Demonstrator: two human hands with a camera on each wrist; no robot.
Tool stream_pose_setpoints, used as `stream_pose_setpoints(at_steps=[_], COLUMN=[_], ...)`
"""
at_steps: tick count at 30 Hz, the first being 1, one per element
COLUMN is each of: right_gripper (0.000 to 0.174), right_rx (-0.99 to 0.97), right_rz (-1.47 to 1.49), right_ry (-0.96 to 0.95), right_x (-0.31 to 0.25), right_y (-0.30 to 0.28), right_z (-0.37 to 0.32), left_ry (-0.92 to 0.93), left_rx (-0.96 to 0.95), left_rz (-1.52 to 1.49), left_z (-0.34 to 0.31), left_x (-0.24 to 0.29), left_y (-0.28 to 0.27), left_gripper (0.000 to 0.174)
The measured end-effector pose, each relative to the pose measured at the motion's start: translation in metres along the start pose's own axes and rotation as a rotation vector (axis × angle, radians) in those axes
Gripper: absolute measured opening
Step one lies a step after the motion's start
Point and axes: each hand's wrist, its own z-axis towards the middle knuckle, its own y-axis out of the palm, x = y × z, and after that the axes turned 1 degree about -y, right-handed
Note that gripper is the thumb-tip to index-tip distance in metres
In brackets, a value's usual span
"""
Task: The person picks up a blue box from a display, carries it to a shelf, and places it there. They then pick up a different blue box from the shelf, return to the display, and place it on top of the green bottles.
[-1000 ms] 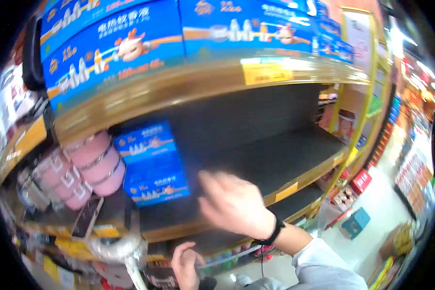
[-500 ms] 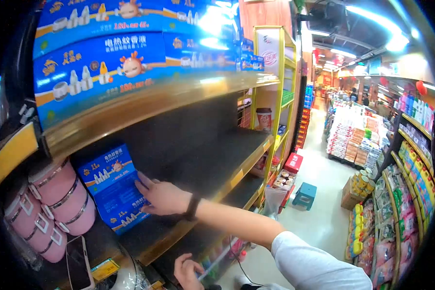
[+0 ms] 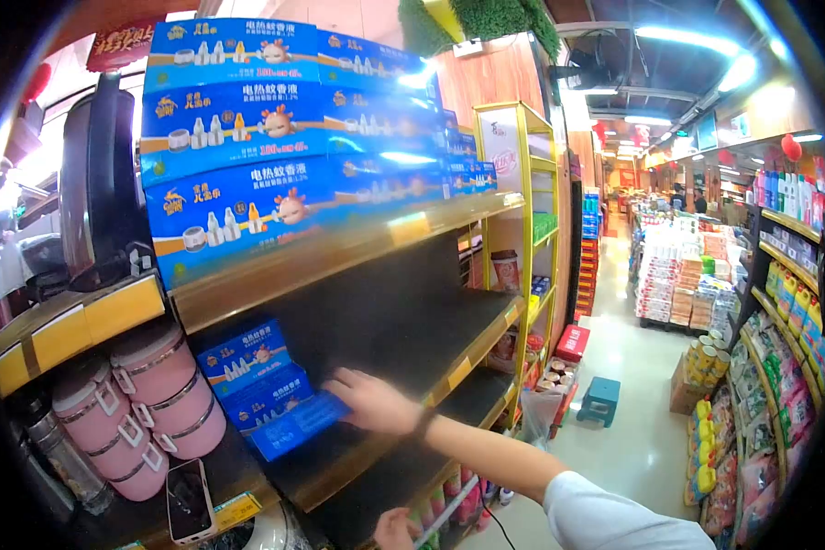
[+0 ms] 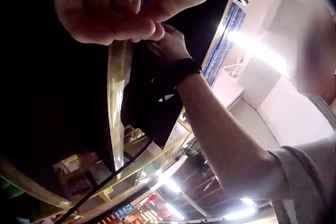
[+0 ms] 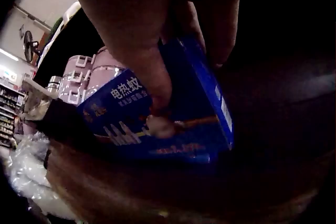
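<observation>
Right hand (image 3: 371,401) at the dark middle shelf (image 3: 403,316). 0.5 s ago it lay flat against the blue boxes standing there. Now the lowest blue box (image 3: 295,423) lies tipped forward on the shelf, out of line with the 2 boxes (image 3: 247,362) behind and above it, so it is judged free of the stack and in the hand's hold. In the right wrist view the thumb sits on the printed face and the fingers (image 5: 215,19) curl over the far edge, pinching the box. Left hand (image 3: 396,529) hangs low before the shelf front with fingers curled. Whether they hold the thin pale rod (image 3: 449,506) beside them cannot be told. Just left stand pink lidded containers (image 3: 151,403) and a phone (image 3: 191,500). Like blue cartons (image 3: 275,137) fill the shelf above. Nothing lies between hand and box.
</observation>
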Motion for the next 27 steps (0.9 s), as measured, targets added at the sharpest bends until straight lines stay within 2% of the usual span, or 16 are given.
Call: stream_pose_setpoints(at_steps=[1,3,4,7,12,15,17,19,22,25,27], right_gripper=[0.059,0.060,0.060,0.055,0.060,0.059,0.059,0.040,0.052,0.053,0.054], right_rx=[0.020,0.055,0.087,0.219,0.216,0.204,0.242,0.363,0.401,0.413,0.474], right_rz=[-0.040,-0.118,-0.114,-0.085,-0.035,-0.024,-0.084,0.001,-0.096,-0.080,-0.090], right_ry=[0.019,0.047,0.041,0.089,0.305,0.486,0.750,0.909,1.020,1.196,1.216], right_x=[-0.005,-0.011,-0.008,-0.010,-0.032,-0.050,-0.075,-0.087,-0.112,-0.129,-0.135], right_y=[-0.013,-0.046,-0.064,-0.121,-0.209,-0.230,-0.236,-0.239,-0.261,-0.283,-0.295], right_z=[-0.009,-0.029,-0.041,-0.087,-0.220,-0.330,-0.390,-0.460,-0.529,-0.580,-0.612], left_ry=[0.263,0.129,-0.020,0.036,-0.011,-0.111,-0.180,-0.256,-0.363,-0.418,-0.456], left_rx=[0.008,-0.023,-0.062,-0.053,-0.129,-0.224,-0.305,-0.383,-0.496,-0.636,-0.759], left_rz=[0.021,-0.078,-0.183,-0.060,-0.127,-0.098,-0.072,-0.045,0.009,0.090,0.180], left_z=[-0.005,-0.001,-0.001,-0.008,-0.022,-0.043,-0.058,-0.075,-0.104,-0.127,-0.137], left_x=[0.002,-0.018,-0.021,-0.023,-0.057,-0.078,-0.099,-0.121,-0.153,-0.178,-0.183], left_y=[0.012,0.024,0.030,0.057,0.115,0.164,0.194,0.225,0.267,0.305,0.333], left_gripper=[0.015,0.015,0.015,0.018,0.027,0.029,0.030,0.032,0.034,0.044,0.046])
